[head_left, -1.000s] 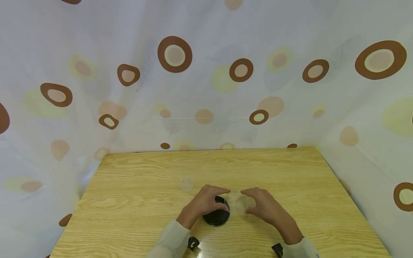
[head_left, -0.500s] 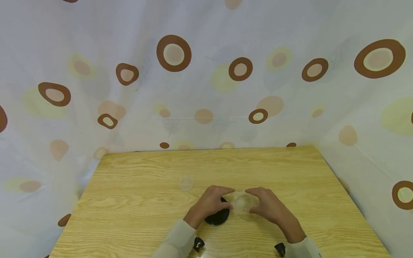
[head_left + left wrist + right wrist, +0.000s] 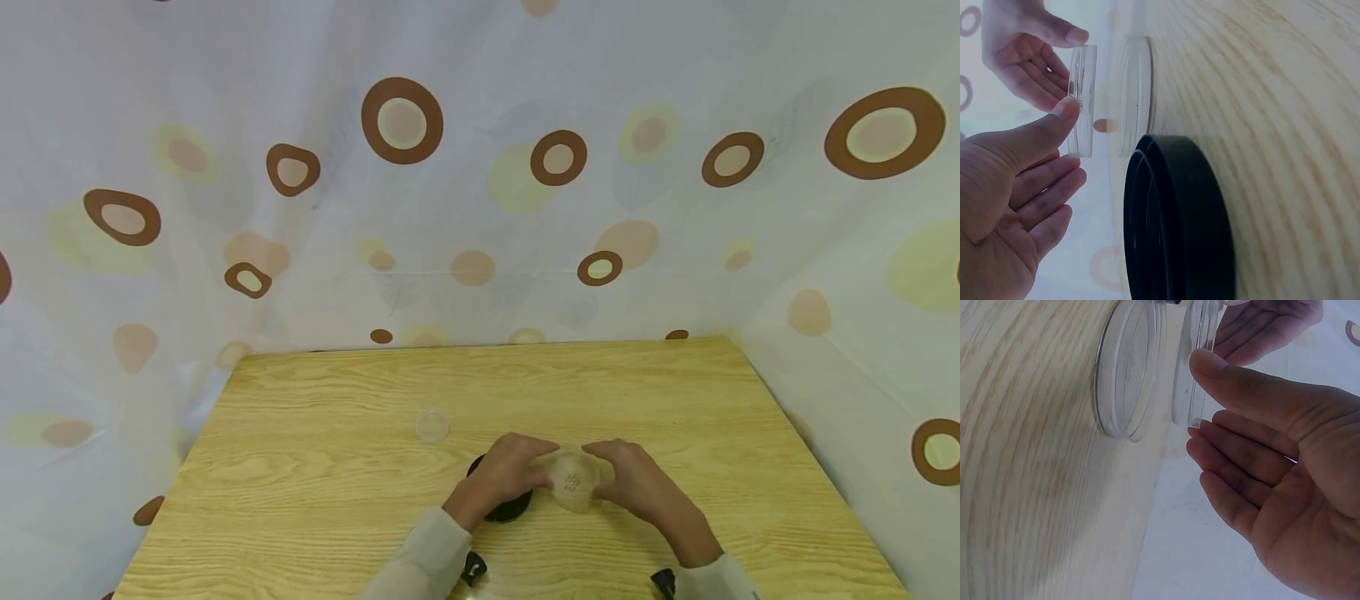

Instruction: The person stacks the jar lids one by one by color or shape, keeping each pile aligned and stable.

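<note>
As L hand [image 3: 507,473] & R hand [image 3: 632,477] pinch it, clear disc [image 3: 1088,100] hangs btwn.

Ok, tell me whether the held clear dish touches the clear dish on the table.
Apart: the left wrist view shows a strip of backdrop between the held dish and the lower dish.

Hands [image 3: 506,475] and clear disc [image 3: 1087,128] now farther right, above the transparent dish [image 3: 1138,94]

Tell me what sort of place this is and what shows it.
Probably a makeshift tabletop booth: spotted sheeting lines the back and both sides of a wooden-looking table, where a clear dish rests.
</note>
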Motion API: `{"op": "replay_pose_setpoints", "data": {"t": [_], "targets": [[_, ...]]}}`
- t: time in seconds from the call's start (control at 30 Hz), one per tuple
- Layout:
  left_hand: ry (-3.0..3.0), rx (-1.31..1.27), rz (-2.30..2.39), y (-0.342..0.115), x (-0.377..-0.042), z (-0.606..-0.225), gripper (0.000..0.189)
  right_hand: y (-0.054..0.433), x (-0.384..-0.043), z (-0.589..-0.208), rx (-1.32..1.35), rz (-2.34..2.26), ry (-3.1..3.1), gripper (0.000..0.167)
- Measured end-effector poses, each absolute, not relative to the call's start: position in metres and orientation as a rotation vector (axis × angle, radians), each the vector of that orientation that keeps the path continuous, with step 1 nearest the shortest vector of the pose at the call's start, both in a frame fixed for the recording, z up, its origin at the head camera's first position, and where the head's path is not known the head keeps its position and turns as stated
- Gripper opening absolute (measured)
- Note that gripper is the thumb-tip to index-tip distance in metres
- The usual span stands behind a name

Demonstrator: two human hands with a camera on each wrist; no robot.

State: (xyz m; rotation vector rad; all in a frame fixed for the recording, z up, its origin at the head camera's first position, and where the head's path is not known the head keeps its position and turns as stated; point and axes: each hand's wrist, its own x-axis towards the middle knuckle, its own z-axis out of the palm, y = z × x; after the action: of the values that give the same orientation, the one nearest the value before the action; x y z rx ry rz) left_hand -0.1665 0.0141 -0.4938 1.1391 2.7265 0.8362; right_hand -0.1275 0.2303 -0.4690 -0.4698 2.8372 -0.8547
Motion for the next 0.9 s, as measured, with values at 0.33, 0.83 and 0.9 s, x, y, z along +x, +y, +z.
{"op": "replay_pose_setpoints", "data": {"t": [0.33, 0.83, 0.9], "targets": [[2.763, 1.152, 0.690, 0.022, -0.165, -0.499, 0.048, 0.234, -0.124, -0.474, -0.429, -0.824, 2.845, 0.055], [2.803, 1.134, 0.587, 0.028, -0.164, -0.503, 0.049, 0.231, -0.123, -0.480, -0.383, -0.782, 2.853, 0.054], [2.811, 1.132, 0.565, 0.029, -0.164, -0.504, 0.049, 0.231, -0.123, -0.481, -0.380, -0.781, 2.854, 0.053]]}}
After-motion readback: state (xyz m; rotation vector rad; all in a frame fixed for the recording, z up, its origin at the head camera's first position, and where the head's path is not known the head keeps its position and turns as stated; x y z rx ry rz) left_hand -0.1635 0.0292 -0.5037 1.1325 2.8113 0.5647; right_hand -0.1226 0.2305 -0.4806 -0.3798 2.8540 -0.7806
